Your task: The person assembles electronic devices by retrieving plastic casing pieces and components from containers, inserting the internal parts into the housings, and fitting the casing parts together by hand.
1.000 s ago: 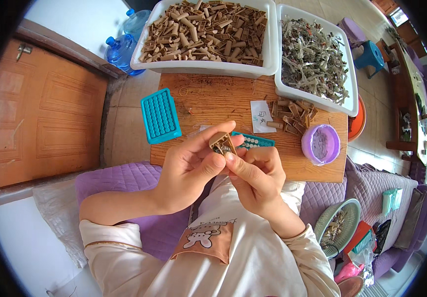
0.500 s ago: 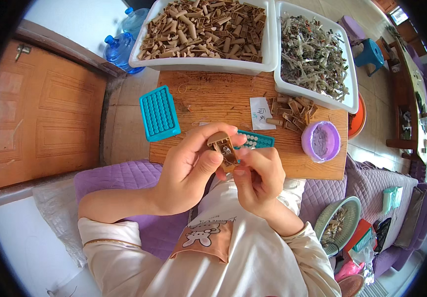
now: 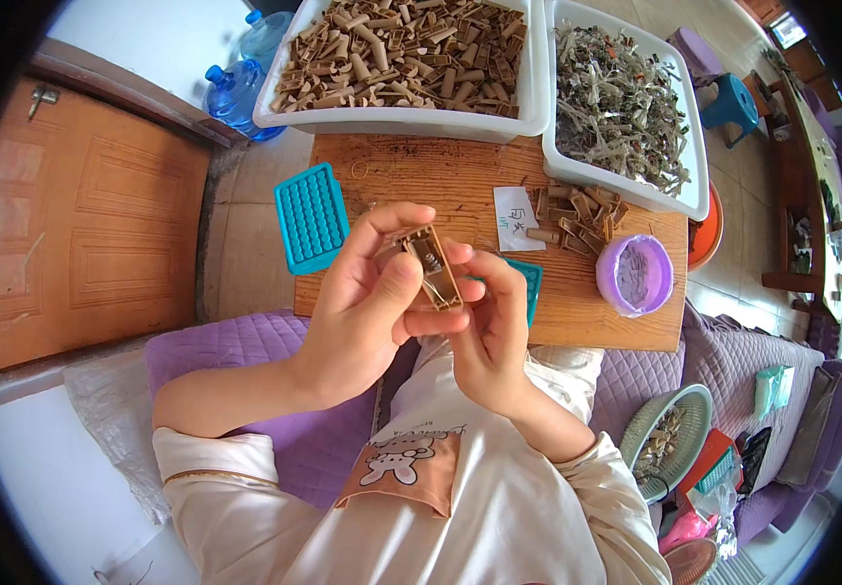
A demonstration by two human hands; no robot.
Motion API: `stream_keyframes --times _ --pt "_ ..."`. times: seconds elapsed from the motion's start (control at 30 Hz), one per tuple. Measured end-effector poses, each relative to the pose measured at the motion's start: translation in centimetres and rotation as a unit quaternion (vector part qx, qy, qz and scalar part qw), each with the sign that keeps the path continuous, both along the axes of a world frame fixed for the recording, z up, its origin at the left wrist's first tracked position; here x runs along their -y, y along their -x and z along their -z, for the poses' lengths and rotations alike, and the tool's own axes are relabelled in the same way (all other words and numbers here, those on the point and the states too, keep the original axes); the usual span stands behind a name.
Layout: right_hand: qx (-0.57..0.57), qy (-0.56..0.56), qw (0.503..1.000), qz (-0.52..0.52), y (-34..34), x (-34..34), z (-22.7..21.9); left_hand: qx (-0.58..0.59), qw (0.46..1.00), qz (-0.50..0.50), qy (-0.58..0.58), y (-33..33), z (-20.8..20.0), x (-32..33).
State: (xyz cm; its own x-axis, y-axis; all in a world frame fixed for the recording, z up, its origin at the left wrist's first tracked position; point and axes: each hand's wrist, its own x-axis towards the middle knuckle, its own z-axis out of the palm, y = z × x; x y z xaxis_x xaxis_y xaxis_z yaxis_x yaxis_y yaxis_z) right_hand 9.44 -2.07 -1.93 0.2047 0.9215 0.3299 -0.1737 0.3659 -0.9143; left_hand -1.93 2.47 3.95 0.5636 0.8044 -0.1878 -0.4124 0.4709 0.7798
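Above the table's near edge, my left hand grips a small brown plastic casing, thumb on one side and fingers around the other. The casing is tilted, its hollow side facing up, with a small metallic piece and a thin strand visible inside. My right hand is closed at the casing's right edge, its fingertips against it. Whether those fingers also pinch some smaller part is hidden. Behind the right hand, a teal tray is partly covered. Another teal tray with rows of round cups lies to the left.
On the wooden table stand a white tub of brown casings and a white tub of tangled clear strips and small parts. Loose brown casings, a paper slip and a lined purple bowl are at the right.
The casing has been turned and raised slightly, so its long hollow side now faces up. My right hand has shifted a little left and upward, staying against the casing.
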Motion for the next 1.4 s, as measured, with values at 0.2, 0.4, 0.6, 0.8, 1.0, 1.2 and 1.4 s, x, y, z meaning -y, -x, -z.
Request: stream_keyframes --times 0.2,0.4,0.6,0.8,1.0,1.2,1.4 --pt "-0.020 0.054 0.997 -0.049 -1.1 -0.9 -0.1 -0.019 1.000 -0.017 -0.017 -0.2 0.6 -0.1" --pt "-0.116 0.016 0.991 -0.070 -1.1 -0.6 -1.1 -0.129 0.984 -0.012 -0.124 0.2 1.3 -0.1" --pt "-0.069 0.080 0.994 -0.037 -0.5 -1.2 -0.9 -0.128 0.976 -0.011 -0.178 -0.3 1.5 0.7" --pt "-0.019 0.117 0.991 -0.069 -1.1 -2.0 -0.4 -0.178 0.970 -0.009 -0.167 -0.3 2.5 0.6" --pt "-0.068 0.182 0.979 -0.057 -6.8 -1.1 3.7 -0.157 0.987 0.015 -0.038 -0.4 1.6 0.1" --pt "0.433 0.202 0.875 0.076 -9.6 1.9 12.6 -0.138 0.988 0.063 -0.013 -0.4 2.1 0.0" --pt "0.553 0.137 0.816 0.095 -8.5 2.6 14.2 -0.142 0.986 0.089 -0.004 -0.3 2.4 -0.1"
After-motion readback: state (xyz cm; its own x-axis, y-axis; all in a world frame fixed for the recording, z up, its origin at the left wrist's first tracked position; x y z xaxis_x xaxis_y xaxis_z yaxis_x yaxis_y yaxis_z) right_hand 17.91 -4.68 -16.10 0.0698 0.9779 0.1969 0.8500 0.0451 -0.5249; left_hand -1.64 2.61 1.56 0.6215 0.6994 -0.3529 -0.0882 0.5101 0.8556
